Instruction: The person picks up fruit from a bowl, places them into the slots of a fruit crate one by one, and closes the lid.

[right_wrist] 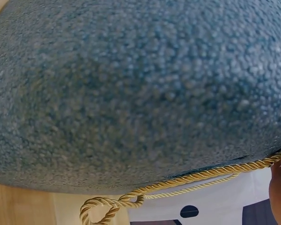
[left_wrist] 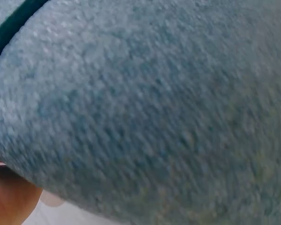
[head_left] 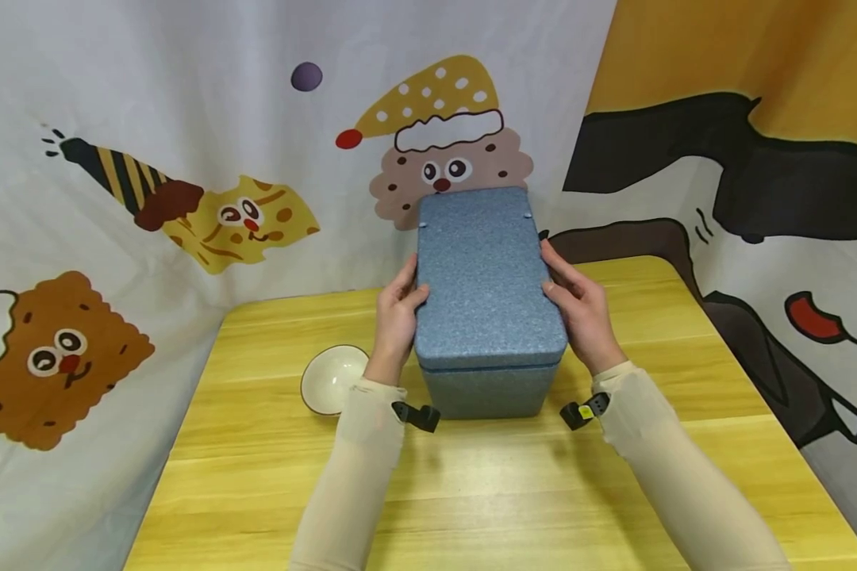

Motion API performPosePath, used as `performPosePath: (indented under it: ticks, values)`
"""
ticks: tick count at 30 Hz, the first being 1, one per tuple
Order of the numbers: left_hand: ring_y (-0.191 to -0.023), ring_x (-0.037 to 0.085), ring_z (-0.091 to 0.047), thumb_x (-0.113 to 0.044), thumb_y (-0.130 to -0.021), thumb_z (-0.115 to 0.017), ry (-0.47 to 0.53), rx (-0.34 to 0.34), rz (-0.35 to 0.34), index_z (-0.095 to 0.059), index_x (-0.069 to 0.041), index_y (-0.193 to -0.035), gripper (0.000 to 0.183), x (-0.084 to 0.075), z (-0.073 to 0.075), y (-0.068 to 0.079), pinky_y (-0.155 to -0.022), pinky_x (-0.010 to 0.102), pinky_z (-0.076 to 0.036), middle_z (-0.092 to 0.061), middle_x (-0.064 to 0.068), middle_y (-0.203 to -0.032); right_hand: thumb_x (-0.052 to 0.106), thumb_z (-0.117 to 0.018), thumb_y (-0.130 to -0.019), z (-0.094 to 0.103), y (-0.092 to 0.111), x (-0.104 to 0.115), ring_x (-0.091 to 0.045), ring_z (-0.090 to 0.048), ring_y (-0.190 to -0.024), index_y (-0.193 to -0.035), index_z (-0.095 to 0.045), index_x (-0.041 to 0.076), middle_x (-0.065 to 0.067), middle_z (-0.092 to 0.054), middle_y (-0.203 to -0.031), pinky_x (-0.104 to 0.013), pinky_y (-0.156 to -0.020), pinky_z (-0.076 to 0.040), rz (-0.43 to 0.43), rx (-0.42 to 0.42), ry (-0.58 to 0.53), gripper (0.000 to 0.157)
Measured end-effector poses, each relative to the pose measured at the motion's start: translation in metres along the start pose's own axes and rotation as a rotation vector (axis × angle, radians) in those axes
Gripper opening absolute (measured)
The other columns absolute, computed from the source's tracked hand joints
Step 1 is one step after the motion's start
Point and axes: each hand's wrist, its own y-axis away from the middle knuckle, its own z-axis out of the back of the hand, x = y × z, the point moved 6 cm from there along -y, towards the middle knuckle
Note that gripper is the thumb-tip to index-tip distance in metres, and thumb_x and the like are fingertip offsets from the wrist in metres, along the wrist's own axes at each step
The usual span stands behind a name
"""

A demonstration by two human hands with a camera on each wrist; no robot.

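A blue-grey speckled foam box (head_left: pixel 489 392) with its lid (head_left: pixel 489 274) on stands on the table, a narrow seam running beneath the lid's edge. My left hand (head_left: pixel 397 313) grips its left side, thumb at the lid's edge. On the opposite side my right hand (head_left: pixel 581 309) holds it, thumb bent against the lid's edge and fingers reaching along the side. In the right wrist view a twisted gold cord (right_wrist: pixel 215 173) runs along the box up to my fingers, with a loop at its end. Speckled foam fills most of the left wrist view, a dark green seam at its corner.
A white bowl (head_left: pixel 334 379) with a dark rim stands left of the box, beside my left wrist. Behind the wooden table (head_left: pixel 486 492) hangs a printed cloth (head_left: pixel 207 95) with cartoon figures, continuing down the right side.
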Motion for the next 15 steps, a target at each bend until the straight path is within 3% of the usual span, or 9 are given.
performPosePath:
  ticks: [15]
  values:
    - [-0.142,0.022,-0.028,0.002,-0.100,-0.050,-0.152,0.060,-0.036,-0.029,0.005,-0.149,0.054,-0.0016,0.0013,0.0034,-0.114,0.032,-0.026,-0.029,0.015,-0.155,-0.003,-0.052,-0.099,0.0000,0.0019,-0.0024,-0.024,-0.026,-0.144,-0.143,-0.039,-0.010,-0.020,-0.030,-0.154,-0.028,-0.114,-0.024,-0.003,0.016,0.018,0.047]
